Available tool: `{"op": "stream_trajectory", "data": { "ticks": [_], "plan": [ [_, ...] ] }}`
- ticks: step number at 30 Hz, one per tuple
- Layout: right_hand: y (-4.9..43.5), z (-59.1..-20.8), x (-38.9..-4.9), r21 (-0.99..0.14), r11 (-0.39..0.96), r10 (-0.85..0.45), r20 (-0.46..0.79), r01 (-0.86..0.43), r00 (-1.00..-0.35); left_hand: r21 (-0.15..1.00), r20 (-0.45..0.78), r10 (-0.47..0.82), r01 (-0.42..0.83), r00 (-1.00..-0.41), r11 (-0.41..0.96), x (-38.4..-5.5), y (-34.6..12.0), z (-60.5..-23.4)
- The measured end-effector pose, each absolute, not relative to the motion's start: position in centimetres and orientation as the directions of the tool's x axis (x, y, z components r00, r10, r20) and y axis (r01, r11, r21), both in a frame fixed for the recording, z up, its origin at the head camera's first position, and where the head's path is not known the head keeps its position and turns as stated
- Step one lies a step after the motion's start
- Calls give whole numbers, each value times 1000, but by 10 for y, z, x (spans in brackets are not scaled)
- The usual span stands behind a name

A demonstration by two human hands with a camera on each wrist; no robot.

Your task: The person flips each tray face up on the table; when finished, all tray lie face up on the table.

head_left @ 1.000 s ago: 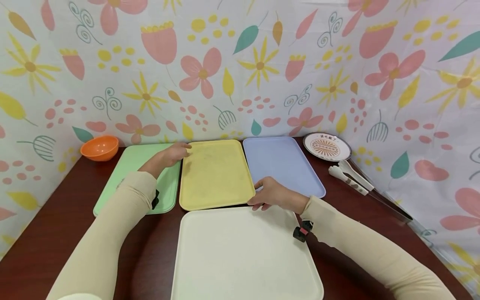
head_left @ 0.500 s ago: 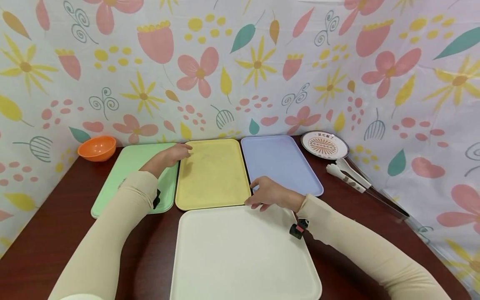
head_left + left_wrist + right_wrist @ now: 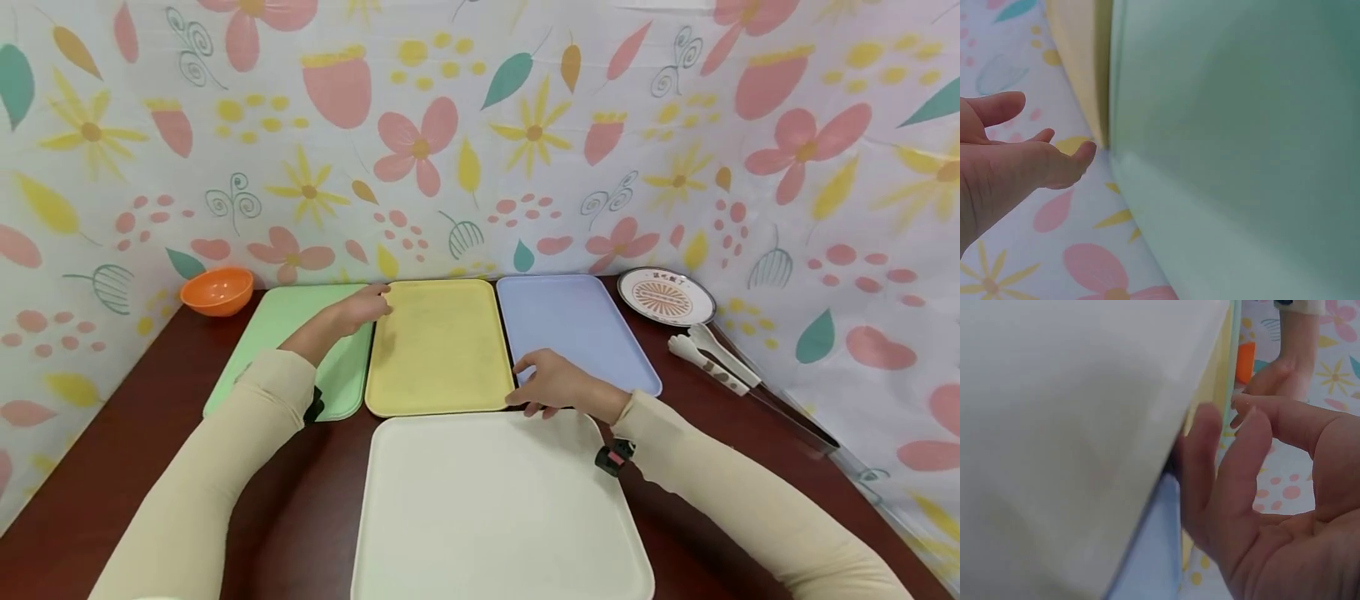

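My left hand point(image 3: 358, 308) is at the far left corner of the yellow tray point(image 3: 441, 346), its wrist passing over the green tray point(image 3: 255, 333). In the left wrist view, thumb and fingers are apart with nothing between them. The right hand point(image 3: 551, 383) is at the yellow tray's near right corner, fingertips right at its rim, between the blue tray point(image 3: 573, 321) and the white tray point(image 3: 495, 508). Its fingers are loosely bent and spread, and the right wrist view shows nothing between them. Part of the white tray's far edge is hidden under this hand.
An orange bowl point(image 3: 217, 292) stands at the back left of the dark table point(image 3: 277, 508). At the back right lie a patterned plate point(image 3: 666, 297) and tongs with white tips point(image 3: 720, 362). A flowered cloth point(image 3: 465, 142) hangs behind and along the sides.
The head view has shifted slightly, so everything sits a little further right in it. Both hands stay at the same corners of the yellow tray, and nothing has been picked up.
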State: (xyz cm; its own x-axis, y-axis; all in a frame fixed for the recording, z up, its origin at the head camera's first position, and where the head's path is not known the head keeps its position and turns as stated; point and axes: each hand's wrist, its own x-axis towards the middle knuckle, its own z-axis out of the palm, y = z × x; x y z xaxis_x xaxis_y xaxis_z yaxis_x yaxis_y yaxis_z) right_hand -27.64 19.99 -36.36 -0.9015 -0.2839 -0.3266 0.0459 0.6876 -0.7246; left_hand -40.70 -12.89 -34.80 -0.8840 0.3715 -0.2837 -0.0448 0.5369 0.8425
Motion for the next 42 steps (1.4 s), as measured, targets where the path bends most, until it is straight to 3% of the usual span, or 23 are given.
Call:
{"op": "stream_trajectory", "data": {
  "ticks": [13,17,25,33,42],
  "plan": [
    [166,-334,-293,-774,583,-383,6,-247,-924,861,-73,293,87,-953,501,-322,-168,-325],
    [149,-333,-306,-739,597,-412,51,-312,-910,865,12,281,151,-960,478,-292,-180,-324],
    [118,-337,-340,-672,610,-486,101,-420,-868,777,130,260,261,-957,573,-237,-217,-326],
    [81,-343,-378,-644,605,-538,102,-468,-837,727,79,166,171,-983,665,-217,-261,-329],
    [26,-361,-419,-652,587,-597,54,-481,-801,693,-20,55,26,-998,721,-223,-306,-355]
  ]
}}
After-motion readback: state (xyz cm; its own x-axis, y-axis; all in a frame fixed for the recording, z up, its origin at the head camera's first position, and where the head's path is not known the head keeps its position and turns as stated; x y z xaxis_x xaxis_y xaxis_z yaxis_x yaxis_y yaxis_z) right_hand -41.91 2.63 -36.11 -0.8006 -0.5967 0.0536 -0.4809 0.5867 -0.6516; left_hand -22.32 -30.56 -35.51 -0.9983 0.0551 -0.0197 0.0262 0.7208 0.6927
